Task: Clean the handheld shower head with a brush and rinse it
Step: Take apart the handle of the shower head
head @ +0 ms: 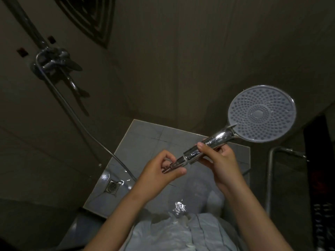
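Observation:
The handheld shower head (262, 113) is a round chrome disc with a pale grey nozzle face turned up toward me, at the right of the view. My right hand (220, 161) grips its chrome handle just below the head. My left hand (163, 169) pinches the hose connector nut at the handle's lower end, fingers curled round it. The grey hose (76, 115) runs from there across the floor and up to the wall mixer. No brush is in view.
A chrome mixer tap (54, 60) with a lever is mounted on the left wall. A square floor drain (112, 186) sits in the wet grey tiles below my left hand. A metal rack frame (272, 171) stands at the right. The room is dim.

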### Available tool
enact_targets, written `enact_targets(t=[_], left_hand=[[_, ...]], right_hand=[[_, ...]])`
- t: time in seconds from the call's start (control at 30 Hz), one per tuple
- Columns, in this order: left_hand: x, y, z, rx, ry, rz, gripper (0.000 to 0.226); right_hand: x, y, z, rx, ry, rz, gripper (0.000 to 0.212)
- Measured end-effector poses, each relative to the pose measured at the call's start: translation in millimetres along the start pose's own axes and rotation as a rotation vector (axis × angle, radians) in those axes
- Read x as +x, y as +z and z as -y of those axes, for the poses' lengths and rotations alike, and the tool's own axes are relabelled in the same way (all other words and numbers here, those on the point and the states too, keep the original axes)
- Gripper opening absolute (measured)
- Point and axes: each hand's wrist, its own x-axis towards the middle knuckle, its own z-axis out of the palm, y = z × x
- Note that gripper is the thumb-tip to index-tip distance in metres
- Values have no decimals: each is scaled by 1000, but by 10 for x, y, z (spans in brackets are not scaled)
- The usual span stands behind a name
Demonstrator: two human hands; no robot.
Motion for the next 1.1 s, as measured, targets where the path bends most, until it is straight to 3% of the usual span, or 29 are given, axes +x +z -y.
enact_targets(t=[0.07, 0.37, 0.6, 0.7, 0.8, 1.1], left_hand=[[-10, -8, -4, 6, 8, -25, 27], [-49, -17, -22, -4, -30, 15, 20], [-53, -23, -8, 19, -72, 28, 29], [-57, -23, -16, -76, -94, 4, 8], [-58, -26, 6, -38, -47, -24, 25], [-52, -13, -21, -82, -59, -30, 19]], right_hand=[[-5, 7, -3, -1, -2, 3, 14], [-11, 9, -12, -13, -5, -1, 15], [-26, 30, -11, -6, 7, 5, 15], [-37, 45, -7, 5, 11, 8, 15], [-38, 41, -1, 0, 9, 9, 15], [-38, 41, 10, -14, 9, -2, 15]])
